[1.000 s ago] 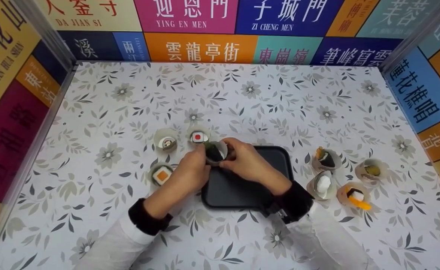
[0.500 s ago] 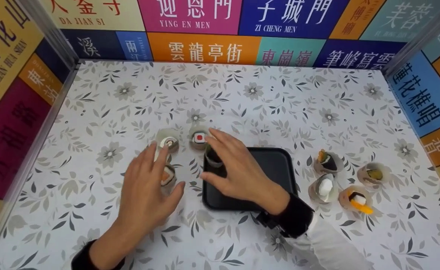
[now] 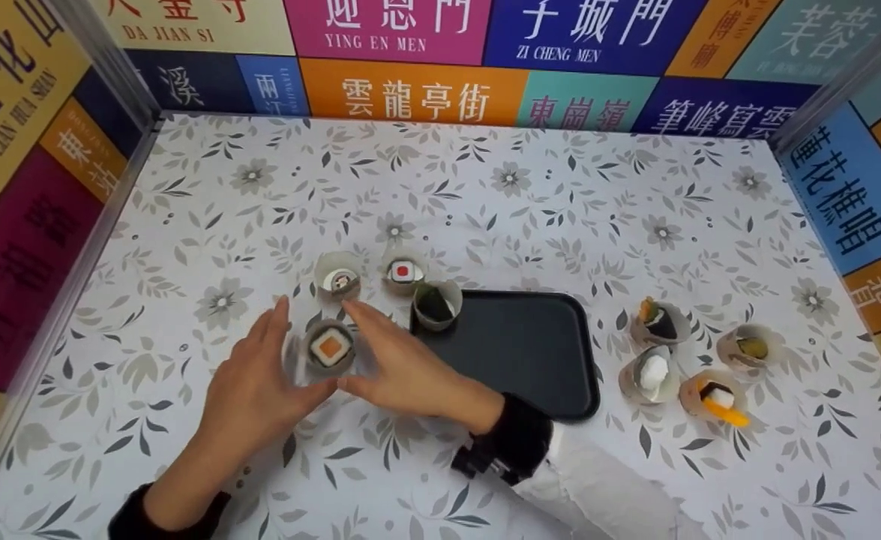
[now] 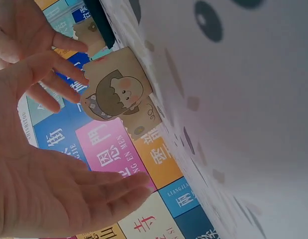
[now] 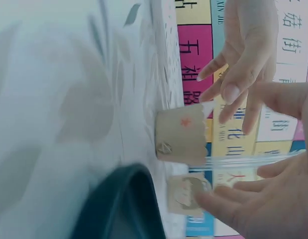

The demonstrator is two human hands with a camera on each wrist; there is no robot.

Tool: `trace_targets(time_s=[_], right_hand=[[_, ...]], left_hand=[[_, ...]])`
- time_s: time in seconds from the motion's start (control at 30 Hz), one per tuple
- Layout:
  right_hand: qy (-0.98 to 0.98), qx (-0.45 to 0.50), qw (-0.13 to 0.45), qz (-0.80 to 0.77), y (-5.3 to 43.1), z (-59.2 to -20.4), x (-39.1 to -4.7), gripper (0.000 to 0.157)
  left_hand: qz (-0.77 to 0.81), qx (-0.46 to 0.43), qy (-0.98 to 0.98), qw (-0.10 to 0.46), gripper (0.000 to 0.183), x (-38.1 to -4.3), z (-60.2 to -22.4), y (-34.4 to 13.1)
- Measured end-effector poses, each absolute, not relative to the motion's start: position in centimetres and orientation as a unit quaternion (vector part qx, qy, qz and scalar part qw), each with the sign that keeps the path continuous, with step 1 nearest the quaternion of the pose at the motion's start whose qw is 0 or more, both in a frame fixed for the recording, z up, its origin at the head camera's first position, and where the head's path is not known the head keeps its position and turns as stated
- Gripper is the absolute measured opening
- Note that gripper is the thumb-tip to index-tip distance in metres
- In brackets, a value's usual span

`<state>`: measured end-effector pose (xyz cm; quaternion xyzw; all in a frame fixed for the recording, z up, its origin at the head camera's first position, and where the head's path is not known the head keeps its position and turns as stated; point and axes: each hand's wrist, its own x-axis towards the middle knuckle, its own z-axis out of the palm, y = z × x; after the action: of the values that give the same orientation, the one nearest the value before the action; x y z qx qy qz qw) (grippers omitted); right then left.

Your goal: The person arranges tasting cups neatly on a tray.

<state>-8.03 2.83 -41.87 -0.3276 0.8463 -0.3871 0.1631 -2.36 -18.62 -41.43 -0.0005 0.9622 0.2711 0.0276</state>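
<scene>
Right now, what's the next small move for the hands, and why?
Probably ease the left hand and right hand inward onto the cup with the orange-centred roll: they flank it, fingers extended, and neither appears to grip it.

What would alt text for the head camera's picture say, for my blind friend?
Left hand and right hand frame a paper cup of orange-centred sushi on a floral tablecloth. A black tray lies nearby, with four filled cups farther right.
</scene>
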Motion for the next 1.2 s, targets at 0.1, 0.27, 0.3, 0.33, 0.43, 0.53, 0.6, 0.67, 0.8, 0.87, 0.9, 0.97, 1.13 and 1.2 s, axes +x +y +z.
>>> trace_targets(time_s=[0.1, 0.27, 0.3, 0.33, 0.43, 0.53, 0.6, 0.67, 0.8, 0.87, 0.9, 0.97, 1.13, 1.2], right_hand=[[0.854, -0.299, 0.176, -0.388, 1.9, -42.3, -8.6, 0.091], [0.847, -0.292, 0.185, -0.404, 1.0, -43.0, -9.4, 0.070], [0.843, -0.293, 0.184, -0.412, 0.9, -43.2, -9.5, 0.064], [0.838, -0.295, 0.183, -0.422, 0.8, -43.3, -9.6, 0.058], [0.833, -0.290, 0.171, -0.440, 0.6, -43.7, -9.7, 0.051], [0.830, -0.279, 0.169, -0.452, 0.5, -44.0, -9.7, 0.050], [0.829, -0.274, 0.169, -0.458, 0.5, -44.0, -9.6, 0.051], [0.824, -0.271, 0.172, -0.467, 0.8, -43.8, -9.5, 0.053], [0.816, -0.273, 0.162, -0.484, 1.7, -42.6, -9.3, 0.057], [0.816, -0.277, 0.145, -0.486, 2.4, -41.8, -9.3, 0.055], [0.817, -0.278, 0.138, -0.487, 2.8, -41.4, -9.3, 0.055], [0.820, -0.278, 0.125, -0.485, 3.7, -40.4, -9.4, 0.053], [0.825, -0.257, 0.111, -0.491, 6.3, -38.4, -9.9, 0.059], [0.821, -0.246, 0.103, -0.505, 7.2, -37.9, -10.0, 0.062]], left_hand=[[0.284, -0.008, 0.956, 0.076, 0.115, -3.0, -41.4, -18.7], [0.326, 0.005, 0.940, 0.103, 0.087, -3.7, -41.7, -18.6], [0.334, 0.014, 0.938, 0.095, 0.079, -3.7, -41.8, -18.6], [0.341, 0.020, 0.936, 0.085, 0.071, -3.8, -41.9, -18.5], [0.349, 0.033, 0.935, 0.063, 0.055, -4.1, -42.1, -18.4], [0.355, 0.030, 0.932, 0.063, 0.049, -4.3, -42.1, -18.2], [0.359, 0.028, 0.930, 0.067, 0.047, -4.3, -41.9, -18.1], [0.364, 0.028, 0.929, 0.066, 0.047, -4.1, -41.5, -18.0], [0.373, 0.038, 0.926, 0.051, 0.044, -4.0, -40.4, -17.6], [0.378, 0.051, 0.923, 0.039, 0.043, -4.0, -39.9, -17.2], [0.382, 0.058, 0.922, 0.034, 0.043, -4.1, -39.7, -17.0], [0.390, 0.080, 0.917, 0.014, 0.045, -4.2, -39.3, -16.5], [0.409, 0.137, 0.901, -0.045, 0.050, -5.1, -38.6, -14.9], [0.415, 0.160, 0.894, -0.063, 0.049, -5.8, -38.3, -14.1]])
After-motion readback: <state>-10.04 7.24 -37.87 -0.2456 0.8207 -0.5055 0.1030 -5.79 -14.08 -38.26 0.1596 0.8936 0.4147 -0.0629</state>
